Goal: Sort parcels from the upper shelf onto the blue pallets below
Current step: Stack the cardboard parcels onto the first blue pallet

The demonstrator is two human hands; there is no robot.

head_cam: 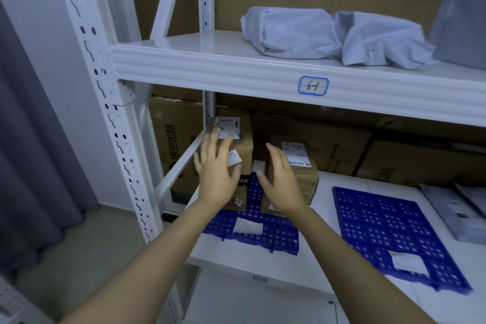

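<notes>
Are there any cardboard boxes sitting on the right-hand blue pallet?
No, the right blue pallet carries only a white paper slip near its front edge.

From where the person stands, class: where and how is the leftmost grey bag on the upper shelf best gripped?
Probably across its middle, from the front: the leftmost grey bag lies lengthwise along the upper shelf, soft and rounded, its right end against the next bag.

Glossy white metal shelf; perforated blue pallets (probably plastic); matt cardboard boxes.
</notes>
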